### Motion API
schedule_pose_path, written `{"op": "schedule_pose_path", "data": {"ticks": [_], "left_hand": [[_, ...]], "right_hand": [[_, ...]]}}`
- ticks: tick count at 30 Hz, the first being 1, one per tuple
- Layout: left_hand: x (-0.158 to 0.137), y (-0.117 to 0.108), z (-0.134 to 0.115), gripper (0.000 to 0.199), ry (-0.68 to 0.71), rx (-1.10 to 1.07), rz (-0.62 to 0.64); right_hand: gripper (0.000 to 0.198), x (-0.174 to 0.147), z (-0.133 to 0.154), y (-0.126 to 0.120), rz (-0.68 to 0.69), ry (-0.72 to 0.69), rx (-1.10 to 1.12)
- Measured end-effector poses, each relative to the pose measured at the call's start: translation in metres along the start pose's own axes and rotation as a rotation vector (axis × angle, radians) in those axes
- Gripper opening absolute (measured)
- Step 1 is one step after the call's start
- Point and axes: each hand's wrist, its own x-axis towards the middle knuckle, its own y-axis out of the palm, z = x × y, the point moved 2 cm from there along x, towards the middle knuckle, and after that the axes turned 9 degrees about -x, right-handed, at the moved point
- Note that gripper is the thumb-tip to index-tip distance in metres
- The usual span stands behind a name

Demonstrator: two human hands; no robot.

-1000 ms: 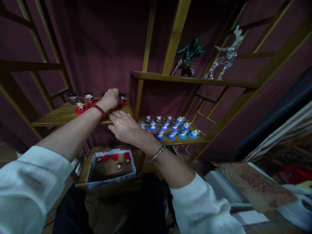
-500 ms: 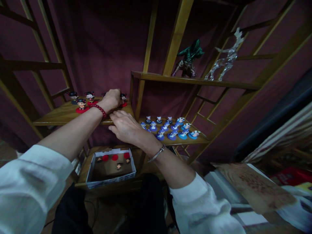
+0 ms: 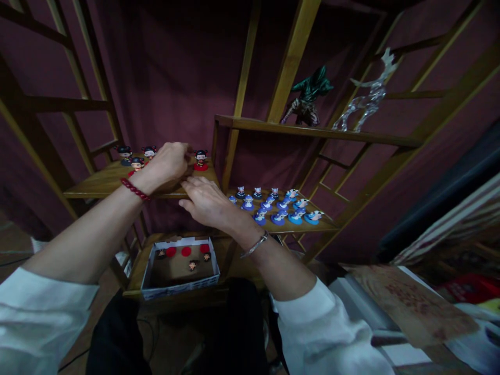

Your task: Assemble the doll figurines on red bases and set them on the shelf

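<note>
My left hand (image 3: 174, 160), with a red bead bracelet (image 3: 135, 188) at its wrist, reaches over the upper left shelf (image 3: 101, 182). Its fingers are curled in, and whatever they hold is hidden. Just to its right stands a figurine (image 3: 200, 159) with black hair buns on a red round base. To the left are several similar figurines, including one (image 3: 136, 165) near the front and another (image 3: 149, 152) partly behind my wrist. My right hand (image 3: 205, 198) lies at the shelf's front edge, its fingers stretched out and thumb apart, below the left hand.
A shallow box (image 3: 182, 286) below holds small figurine parts and red discs (image 3: 186, 251). Rows of purple and blue figurines (image 3: 279, 216) fill the lower right shelf. Above them stand a green hooded statue (image 3: 310, 96) and a clear deer (image 3: 367, 104). Wooden posts divide the shelves.
My left hand has shifted slightly left, away from the right-hand figurine, which now shows fully. My right hand stays at the shelf edge. The view has shifted a little.
</note>
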Motion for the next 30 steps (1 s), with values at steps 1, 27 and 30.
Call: {"op": "schedule_pose_path", "data": {"ticks": [1,27,30], "left_hand": [[-0.005,-0.003,0.002,0.038,0.017,-0.006,-0.012],[-0.085,-0.019,0.093,0.046,-0.274,0.081,-0.294],[-0.079,-0.020,0.097,0.050,-0.311,0.061,-0.216]], "right_hand": [[0.033,0.000,0.000,0.000,0.000,0.003,0.000],[0.036,0.029,0.017,-0.002,0.057,-0.024,0.085],[0.036,0.036,0.022,-0.001,0.067,-0.047,0.108]]}}
